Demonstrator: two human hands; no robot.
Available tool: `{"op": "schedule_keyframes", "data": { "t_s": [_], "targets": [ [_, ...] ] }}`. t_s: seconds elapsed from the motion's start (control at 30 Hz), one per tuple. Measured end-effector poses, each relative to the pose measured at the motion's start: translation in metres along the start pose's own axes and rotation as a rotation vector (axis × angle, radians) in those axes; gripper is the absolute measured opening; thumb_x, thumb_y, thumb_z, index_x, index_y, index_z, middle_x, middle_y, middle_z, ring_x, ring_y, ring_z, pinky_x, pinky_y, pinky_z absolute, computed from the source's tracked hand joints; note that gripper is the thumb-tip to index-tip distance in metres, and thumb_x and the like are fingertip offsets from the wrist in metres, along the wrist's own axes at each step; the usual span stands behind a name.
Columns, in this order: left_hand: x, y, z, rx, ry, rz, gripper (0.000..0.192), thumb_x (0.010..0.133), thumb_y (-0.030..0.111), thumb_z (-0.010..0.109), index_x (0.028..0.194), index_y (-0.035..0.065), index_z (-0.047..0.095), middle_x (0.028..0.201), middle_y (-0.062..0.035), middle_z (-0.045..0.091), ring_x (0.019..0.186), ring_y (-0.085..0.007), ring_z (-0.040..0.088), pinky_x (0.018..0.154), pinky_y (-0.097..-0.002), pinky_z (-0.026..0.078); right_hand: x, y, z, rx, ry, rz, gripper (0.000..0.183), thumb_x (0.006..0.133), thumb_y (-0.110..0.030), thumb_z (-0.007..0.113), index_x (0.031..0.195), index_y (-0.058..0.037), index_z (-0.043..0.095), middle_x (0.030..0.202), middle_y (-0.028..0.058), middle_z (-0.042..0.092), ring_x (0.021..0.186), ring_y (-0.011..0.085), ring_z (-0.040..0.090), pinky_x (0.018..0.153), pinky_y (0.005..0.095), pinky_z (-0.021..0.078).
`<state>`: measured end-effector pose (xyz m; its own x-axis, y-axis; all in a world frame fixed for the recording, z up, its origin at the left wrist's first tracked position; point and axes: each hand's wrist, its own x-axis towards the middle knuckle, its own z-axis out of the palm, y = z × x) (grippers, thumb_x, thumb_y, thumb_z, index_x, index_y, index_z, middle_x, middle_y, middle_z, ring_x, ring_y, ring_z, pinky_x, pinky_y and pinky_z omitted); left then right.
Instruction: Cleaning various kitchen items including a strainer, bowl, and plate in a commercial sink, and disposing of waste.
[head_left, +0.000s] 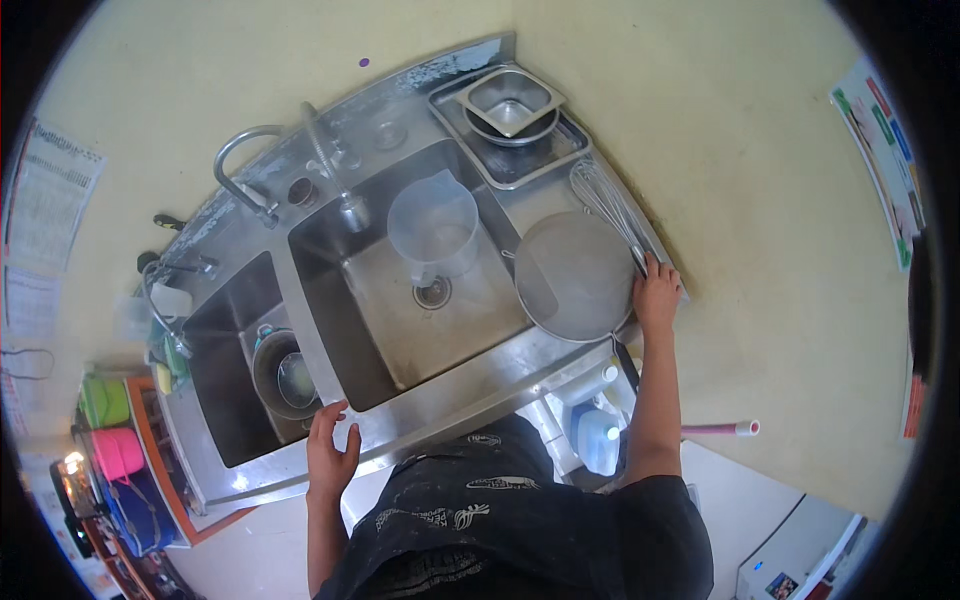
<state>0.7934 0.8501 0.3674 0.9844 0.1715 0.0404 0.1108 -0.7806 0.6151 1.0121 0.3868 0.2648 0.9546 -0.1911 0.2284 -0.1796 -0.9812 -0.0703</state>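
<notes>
My right hand (658, 294) is closed round the handle end of a wire balloon whisk (600, 193), at the right edge of the steel counter. The whisk lies aslant beside a large round fine-mesh strainer (574, 274), partly over its rim. Over the front edge of the sink unit, my left hand (331, 454) is held with thumb and fingers apart and nothing in it. A translucent plastic measuring jug (435, 225) stands in the larger sink basin (450, 330), close to the drain. In the smaller basin sits a pot (274, 382) with a clear bowl (298, 380) inside.
At the back right, a steel tray (517, 165) bears a steel bowl (517, 139) with a square steel pan (510, 97) on top. A gooseneck faucet (247, 139) and a spray hose (324, 146) overhang the sinks. Plastic jugs (596, 435) stand below the counter, right of my body.
</notes>
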Motion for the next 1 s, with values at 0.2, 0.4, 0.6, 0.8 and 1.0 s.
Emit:
{"op": "schedule_keyframes", "data": {
  "t_s": [0.2,0.4,0.6,0.8,1.0],
  "targets": [
    [-0.006,-0.008,-0.004,0.019,0.06,-0.094,0.035,0.073,-0.001,0.059,0.107,0.0028,0.052,0.097,-0.0154,0.056,0.082,-0.0275,0.057,0.073,-0.0354,0.046,0.018,0.012,0.014,0.042,-0.097,-0.09,0.039,0.082,-0.014,0.053,0.119,-0.0058,0.045,0.106,0.0169,0.054,0.098,0.0338,0.052,0.08,0.0419,0.0441],
    [-0.013,-0.012,0.002,-0.006,0.055,-0.184,0.035,0.073,-0.001,0.059,0.107,0.0033,0.052,0.098,-0.0157,0.056,0.084,-0.0278,0.056,0.074,-0.0362,0.046,0.009,0.005,0.001,0.264,-0.002,0.076,0.037,0.084,-0.014,0.05,0.119,-0.0032,0.044,0.107,0.0214,0.054,0.094,0.0389,0.054,0.075,0.0455,0.0448],
    [0.001,-0.012,0.009,0.001,-0.022,-0.187,0.033,0.074,0.001,0.059,0.107,0.0024,0.052,0.099,-0.0155,0.056,0.085,-0.0287,0.056,0.075,-0.0361,0.046,0.024,0.01,0.017,0.224,-0.03,0.021,0.036,0.083,-0.014,0.052,0.117,-0.003,0.046,0.106,0.0218,0.054,0.095,0.0393,0.052,0.078,0.0455,0.0429],
    [-0.001,-0.025,-0.004,0.027,0.054,-0.189,0.034,0.074,0.002,0.058,0.108,0.0024,0.051,0.099,-0.0156,0.055,0.085,-0.0292,0.056,0.075,-0.0361,0.045,0.025,0.016,0.03,0.087,-0.045,-0.072,0.041,0.08,-0.014,0.056,0.118,-0.0042,0.047,0.106,0.0178,0.056,0.094,0.0365,0.051,0.083,0.0451,0.0401],
    [-0.033,-0.032,-0.017,0.074,0.085,-0.316,0.036,0.075,0.004,0.059,0.11,0.0034,0.051,0.103,-0.0161,0.056,0.089,-0.0319,0.055,0.077,-0.0371,0.046,0.031,0.005,0.029,0.095,-0.095,-0.041,0.045,0.073,-0.013,0.061,0.116,-0.0043,0.051,0.109,0.0177,0.055,0.1,0.0355,0.051,0.087,0.0437,0.0401]
  ]
}}
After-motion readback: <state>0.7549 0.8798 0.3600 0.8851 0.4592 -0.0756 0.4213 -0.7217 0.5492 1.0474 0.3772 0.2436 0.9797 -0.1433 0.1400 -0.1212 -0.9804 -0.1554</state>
